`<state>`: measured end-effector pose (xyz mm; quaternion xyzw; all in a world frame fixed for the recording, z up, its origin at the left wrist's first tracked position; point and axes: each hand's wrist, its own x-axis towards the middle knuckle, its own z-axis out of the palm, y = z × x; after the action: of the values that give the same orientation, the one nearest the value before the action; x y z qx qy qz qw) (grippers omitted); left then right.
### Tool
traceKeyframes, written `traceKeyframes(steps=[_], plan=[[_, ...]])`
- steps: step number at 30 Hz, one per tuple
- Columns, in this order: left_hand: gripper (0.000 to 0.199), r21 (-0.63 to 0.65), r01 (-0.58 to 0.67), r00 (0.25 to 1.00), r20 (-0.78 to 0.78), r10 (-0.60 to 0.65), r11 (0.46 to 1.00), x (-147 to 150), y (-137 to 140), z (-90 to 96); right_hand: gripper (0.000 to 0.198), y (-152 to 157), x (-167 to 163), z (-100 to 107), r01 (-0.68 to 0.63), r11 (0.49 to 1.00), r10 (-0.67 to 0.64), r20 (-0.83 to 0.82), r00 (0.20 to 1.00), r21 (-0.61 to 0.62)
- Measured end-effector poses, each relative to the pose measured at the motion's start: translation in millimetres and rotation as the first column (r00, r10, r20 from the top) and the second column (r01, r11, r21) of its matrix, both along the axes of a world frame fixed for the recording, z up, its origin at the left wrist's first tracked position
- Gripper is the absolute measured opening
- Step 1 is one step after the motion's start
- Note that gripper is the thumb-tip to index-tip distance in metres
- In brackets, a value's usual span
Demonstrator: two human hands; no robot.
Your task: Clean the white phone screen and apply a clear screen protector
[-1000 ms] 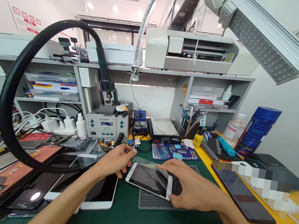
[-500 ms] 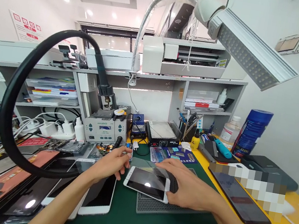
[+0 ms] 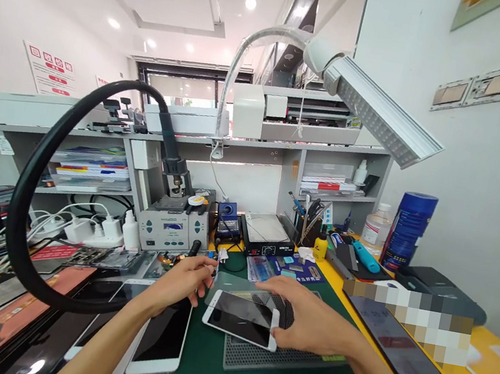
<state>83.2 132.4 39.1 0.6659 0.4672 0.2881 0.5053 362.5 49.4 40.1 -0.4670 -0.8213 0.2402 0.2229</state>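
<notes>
A white-framed smartphone (image 3: pixel 242 320) with a dark screen lies slightly tilted over a grey perforated mat (image 3: pixel 249 358). My right hand (image 3: pixel 311 317) grips its right end, thumb at the edge and fingers stretched over the far side. Left of the phone, my left hand (image 3: pixel 182 283) has thumb and index finger pinched together. Something thin shows at those fingertips, too small to name. Behind the phone is a clear sheet (image 3: pixel 226 283), partly hidden. A white tablet (image 3: pixel 160 339) lies under and beside my left forearm.
A black hose (image 3: pixel 19 217) loops at left, above stacked phones and parts (image 3: pixel 45 306). A grey rework station (image 3: pixel 168 227), a flat heating plate (image 3: pixel 268 235) and a tool holder (image 3: pixel 311 223) stand behind. A large dark phone (image 3: pixel 393 335) lies on the right; a lamp (image 3: pixel 379 110) hangs overhead.
The camera view has tilted up a little, so the bench sits lower in the picture. Both hands and the phone keep nearly the same places on the bench.
</notes>
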Motion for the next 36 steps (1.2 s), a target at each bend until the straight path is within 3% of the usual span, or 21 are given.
traceKeyframes(steps=[8, 12, 15, 18, 20, 22, 24, 28, 31, 36], plan=[[0.047, 0.076, -0.034, 0.997, 0.074, 0.028, 0.997, -0.2, -2.1, 1.2, 0.072, 0.6, 3.8, -0.6, 0.043, 0.998, -0.047, -0.073, 0.996, -0.054], [0.049, 0.180, -0.157, 0.981, 0.137, 0.133, 0.971, -7.3, 4.3, 5.2, 0.068, 2.6, 4.2, 0.9, 0.064, 0.995, -0.075, -0.143, 0.987, -0.079], [0.051, 0.306, -0.332, 0.941, 0.177, 0.289, 0.892, -19.7, 11.6, 10.7, 0.064, 6.6, 4.8, -0.3, 0.050, 0.994, -0.071, -0.225, 0.972, -0.095], [0.052, 0.438, -0.472, 0.879, 0.165, 0.448, 0.765, -36.6, 18.6, 16.5, 0.062, 11.7, 6.5, -2.7, 0.022, 0.994, -0.054, -0.300, 0.952, -0.109], [0.051, 0.517, -0.509, 0.836, 0.109, 0.537, 0.688, -47.6, 22.6, 19.6, 0.061, 14.6, 8.2, -3.9, 0.006, 0.992, -0.047, -0.340, 0.939, -0.123], [0.047, 0.581, -0.486, 0.802, 0.001, 0.597, 0.653, -56.5, 25.5, 21.5, 0.062, 16.9, 10.2, -4.7, -0.014, 0.991, -0.038, -0.379, 0.925, -0.136], [0.044, 0.613, -0.413, 0.780, -0.143, 0.609, 0.673, -62.6, 26.4, 22.1, 0.062, 18.8, 12.5, -5.7, -0.032, 0.989, -0.031, -0.412, 0.911, -0.147], [0.049, 0.590, -0.228, 0.727, -0.426, 0.539, 0.774, -68.9, 18.2, 18.6, 0.063, 21.0, 16.0, -7.5, -0.036, 0.988, -0.040, -0.468, 0.883, -0.153], [0.044, 0.547, -0.118, 0.645, -0.592, 0.483, 0.829, -71.4, 6.5, 11.8, 0.063, 20.6, 17.0, -6.0, -0.029, 0.984, -0.063, -0.498, 0.865, -0.176], [0.009, 0.538, -0.017, 0.486, -0.732, 0.477, 0.843, -73.3, -6.4, 4.2, 0.063, 17.4, 17.0, -1.7, -0.026, 0.978, -0.091, -0.532, 0.842, -0.209]])
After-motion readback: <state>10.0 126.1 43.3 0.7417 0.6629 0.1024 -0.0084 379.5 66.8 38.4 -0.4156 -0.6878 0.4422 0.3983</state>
